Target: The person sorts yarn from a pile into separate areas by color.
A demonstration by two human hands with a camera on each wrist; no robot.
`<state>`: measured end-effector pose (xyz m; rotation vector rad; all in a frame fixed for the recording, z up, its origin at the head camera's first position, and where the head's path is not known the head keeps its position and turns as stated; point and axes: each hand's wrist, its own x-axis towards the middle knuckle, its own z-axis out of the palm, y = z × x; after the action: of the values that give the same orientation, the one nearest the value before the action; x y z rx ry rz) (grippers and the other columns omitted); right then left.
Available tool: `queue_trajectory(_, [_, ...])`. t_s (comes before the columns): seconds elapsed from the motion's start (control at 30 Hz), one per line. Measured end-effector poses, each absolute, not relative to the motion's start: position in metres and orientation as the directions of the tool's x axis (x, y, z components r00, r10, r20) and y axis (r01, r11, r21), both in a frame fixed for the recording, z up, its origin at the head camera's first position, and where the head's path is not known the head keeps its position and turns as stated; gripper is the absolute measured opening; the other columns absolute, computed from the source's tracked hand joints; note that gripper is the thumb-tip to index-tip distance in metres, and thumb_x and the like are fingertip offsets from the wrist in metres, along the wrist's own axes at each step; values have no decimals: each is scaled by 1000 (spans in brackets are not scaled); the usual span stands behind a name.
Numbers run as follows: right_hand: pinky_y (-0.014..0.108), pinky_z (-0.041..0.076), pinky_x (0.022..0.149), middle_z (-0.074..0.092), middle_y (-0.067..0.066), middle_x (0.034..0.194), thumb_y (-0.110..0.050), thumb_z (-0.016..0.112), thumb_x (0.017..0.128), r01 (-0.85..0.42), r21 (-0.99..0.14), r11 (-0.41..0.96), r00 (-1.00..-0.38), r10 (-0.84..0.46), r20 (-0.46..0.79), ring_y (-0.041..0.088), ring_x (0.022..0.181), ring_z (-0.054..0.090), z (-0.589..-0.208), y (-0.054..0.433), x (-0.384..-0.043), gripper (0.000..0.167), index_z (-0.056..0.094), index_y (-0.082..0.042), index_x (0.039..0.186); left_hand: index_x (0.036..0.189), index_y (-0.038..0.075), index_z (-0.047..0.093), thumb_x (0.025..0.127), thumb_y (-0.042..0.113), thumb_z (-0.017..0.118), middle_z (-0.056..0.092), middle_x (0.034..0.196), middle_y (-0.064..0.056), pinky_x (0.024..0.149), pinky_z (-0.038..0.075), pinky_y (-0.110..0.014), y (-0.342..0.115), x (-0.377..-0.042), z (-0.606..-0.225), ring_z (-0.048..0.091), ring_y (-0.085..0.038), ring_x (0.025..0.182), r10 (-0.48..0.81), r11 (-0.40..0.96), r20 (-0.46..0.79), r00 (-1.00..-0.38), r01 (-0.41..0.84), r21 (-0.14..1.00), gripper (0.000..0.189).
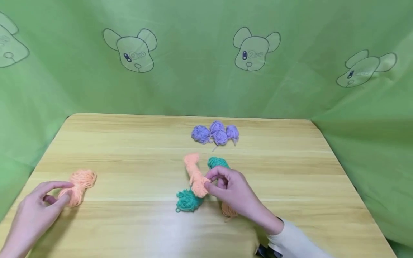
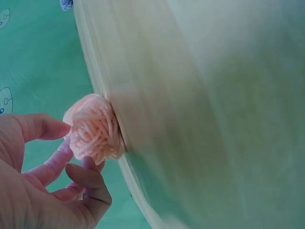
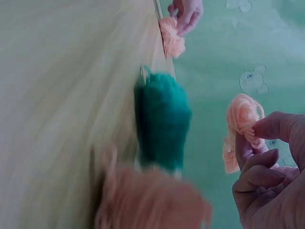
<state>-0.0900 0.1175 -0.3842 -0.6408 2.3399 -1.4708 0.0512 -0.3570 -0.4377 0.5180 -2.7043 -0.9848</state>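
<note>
At the table's left, my left hand point(image 1: 33, 211) pinches the waist of a peach yarn skein point(image 1: 82, 179) lying on the wood. Its looped end point(image 2: 95, 126) faces the left wrist camera. My right hand point(image 1: 233, 188) holds a second peach skein point(image 1: 193, 172) by its near end between thumb and forefinger, as the right wrist view also shows point(image 3: 245, 119). This skein overlaps a green yarn bundle point(image 1: 187, 201) in the head view. More green yarn point(image 1: 217, 162) shows behind the right hand, partly hidden. Under that hand, an orange-tan skein point(image 1: 229, 210) is mostly covered.
Several purple yarn balls point(image 1: 220, 137) are grouped near the table's back edge. The pale wooden table point(image 1: 135, 143) has rounded back corners. A green curtain point(image 1: 193, 89) with mouse-like outlines surrounds it at the back and sides.
</note>
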Motion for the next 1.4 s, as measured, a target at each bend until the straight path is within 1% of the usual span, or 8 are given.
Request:
queue_trajectory(0.07, [23,37,56,50,-1,70,-11,78,99,-204,-913,354,-841,-540,-21,9,62,43,-384,107,-88,8,75,-10,106,119,7,77,102,19,77,64,88,12,58,41,-27,-355,50,-437,56,-2,70,-393,723,92,-915,-246,645,22])
queue_trajectory(0.2, [23,38,57,55,1,74,-11,77,99,-183,-924,337,-834,-551,-36,11,65,47,-380,86,-88,7,75,-12,105,120,5,76,103,20,75,65,76,-1,56,40,-30,-349,49,-436,55,-7,64,-398,723,76,-914,-261,640,23])
queue_trajectory(0.4, [23,43,58,63,-2,75,-15,79,98,-191,-916,354,-832,-554,-40,9,64,52,-381,47,-90,8,76,-15,106,119,5,77,103,19,74,60,71,1,54,36,-32,-350,49,-436,49,-11,58,-402,743,125,-907,-244,623,21])
queue_trajectory(0.57, [21,38,49,64,-1,72,-14,78,99,-153,-926,345,-822,-565,-75,7,55,47,-387,15,-81,8,75,-15,106,120,7,78,103,18,72,52,66,1,53,33,-32,-350,49,-436,43,-13,55,-386,762,150,-910,-223,608,20])
queue_trajectory(0.7, [20,36,48,68,-5,79,-14,79,98,-125,-938,324,-817,-569,-88,5,54,46,-394,-9,-75,8,74,-14,105,121,7,78,103,17,72,53,67,0,53,33,-32,-350,48,-433,43,-12,55,-375,769,150,-915,-217,602,21])
queue_trajectory(0.93, [23,53,65,69,-12,94,-15,81,96,-101,-935,339,-830,-547,-109,5,73,63,-405,-46,-69,10,74,-14,104,122,4,78,102,19,72,57,74,-2,54,34,-32,-351,44,-431,45,-11,59,-346,787,134,-928,-210,580,26])
queue_trajectory(1.1, [26,53,79,68,-15,92,-19,82,96,-70,-918,391,-864,-484,-141,4,85,63,-413,-67,-67,9,75,-19,100,122,2,78,101,18,73,57,72,-2,54,35,-33,-352,39,-432,45,-11,59,-307,808,148,-940,-175,562,26])
queue_trajectory(1.4, [21,50,74,65,-18,84,-22,85,93,-56,-869,492,-871,-450,-198,-1,79,60,-424,-105,-57,11,74,-20,96,120,-2,76,98,18,78,54,68,1,55,34,-32,-351,36,-431,44,-10,60,-272,835,172,-947,-144,531,29])
